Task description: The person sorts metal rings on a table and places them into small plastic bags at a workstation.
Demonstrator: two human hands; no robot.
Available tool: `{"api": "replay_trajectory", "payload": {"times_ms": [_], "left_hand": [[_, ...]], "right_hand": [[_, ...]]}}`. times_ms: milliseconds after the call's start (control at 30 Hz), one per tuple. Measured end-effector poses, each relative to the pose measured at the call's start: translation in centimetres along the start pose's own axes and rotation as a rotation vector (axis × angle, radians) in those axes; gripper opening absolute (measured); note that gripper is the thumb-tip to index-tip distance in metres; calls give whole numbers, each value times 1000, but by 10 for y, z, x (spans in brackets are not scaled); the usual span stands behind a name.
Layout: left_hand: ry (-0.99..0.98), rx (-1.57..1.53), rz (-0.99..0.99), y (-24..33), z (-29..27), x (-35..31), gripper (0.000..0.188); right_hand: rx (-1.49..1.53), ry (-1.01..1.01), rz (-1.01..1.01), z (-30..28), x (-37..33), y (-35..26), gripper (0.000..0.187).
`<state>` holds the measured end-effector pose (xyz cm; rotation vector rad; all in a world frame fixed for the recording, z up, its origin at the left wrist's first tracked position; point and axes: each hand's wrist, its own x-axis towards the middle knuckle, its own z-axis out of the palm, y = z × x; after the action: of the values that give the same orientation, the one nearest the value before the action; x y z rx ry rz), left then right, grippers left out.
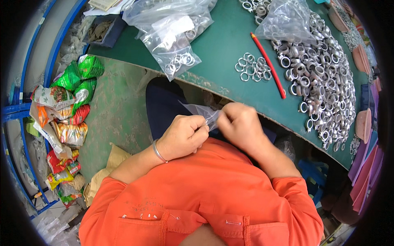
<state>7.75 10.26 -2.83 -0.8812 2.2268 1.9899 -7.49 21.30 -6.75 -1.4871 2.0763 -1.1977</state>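
The held bag (211, 115) is glossy plastic, the piled rings (320, 82) shiny metal, the shirt (205, 176) matt cloth.

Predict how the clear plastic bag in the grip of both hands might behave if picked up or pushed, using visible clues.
The clear plastic bag would probably be floppy, since its film looks thin and creased. Its shiny surface suggests it may slide easily. The film itself is likely light, though any contents are hard to make out.

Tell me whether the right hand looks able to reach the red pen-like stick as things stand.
Likely yes: only green tabletop shows between the right hand and the stick's near end, though that hand seems to be pinching the clear plastic bag.
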Motion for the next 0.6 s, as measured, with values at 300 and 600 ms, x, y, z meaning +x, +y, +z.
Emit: {"api": "replay_trajectory", "payload": {"times_ms": [300, 600], "left_hand": [[101, 316, 284, 3, -9, -7, 21], [256, 684, 729, 14, 8, 25, 77]], "right_hand": [[131, -122, 5, -3, -4, -6, 20], [509, -255, 259, -35, 6, -32, 19]]}}
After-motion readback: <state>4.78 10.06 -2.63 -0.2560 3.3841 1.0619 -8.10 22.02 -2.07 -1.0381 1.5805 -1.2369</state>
